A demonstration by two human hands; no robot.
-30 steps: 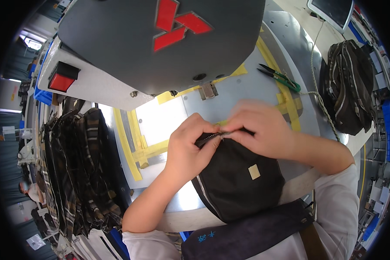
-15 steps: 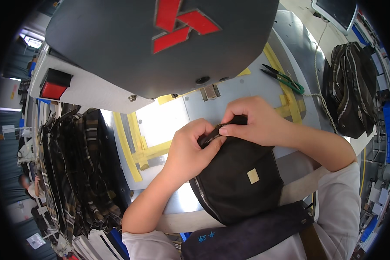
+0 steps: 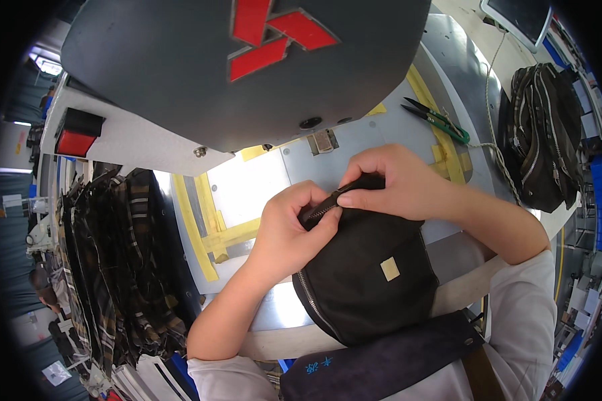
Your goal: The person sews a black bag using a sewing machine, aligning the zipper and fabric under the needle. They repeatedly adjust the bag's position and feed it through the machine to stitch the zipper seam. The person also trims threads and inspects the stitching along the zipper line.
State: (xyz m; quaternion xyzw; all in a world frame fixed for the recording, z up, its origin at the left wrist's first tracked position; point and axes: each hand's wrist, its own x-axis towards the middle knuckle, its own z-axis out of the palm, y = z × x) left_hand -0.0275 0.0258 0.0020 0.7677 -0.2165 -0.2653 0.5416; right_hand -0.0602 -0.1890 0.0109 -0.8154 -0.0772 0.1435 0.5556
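A dark brown zippered bag (image 3: 364,274) lies across the table's front edge, with a small cream patch (image 3: 390,269) on its face. One metal zipper (image 3: 309,301) curves down its left side. Both hands grip the bag's top edge, where another zipper (image 3: 322,208) runs. My left hand (image 3: 293,224) pinches that zippered edge between thumb and fingers. Close beside it, my right hand (image 3: 388,187) pinches the same edge at the zipper's end, thumb on top. The fingertips nearly meet. What lies beneath the fingers is hidden.
A dark sewing machine head (image 3: 247,80) with a red emblem overhangs the table. Green-handled thread snips (image 3: 441,121) lie at the right, near a cord. Dark zippered bags (image 3: 545,140) are stacked far right. Plaid fabric pieces (image 3: 120,267) hang at the left. Yellow tape (image 3: 194,227) marks the table plate.
My left hand has shifted slightly left and the zippered edge shows more between the hands. The right hand stays nearly in place, still pinching. The bag's body has hardly moved.
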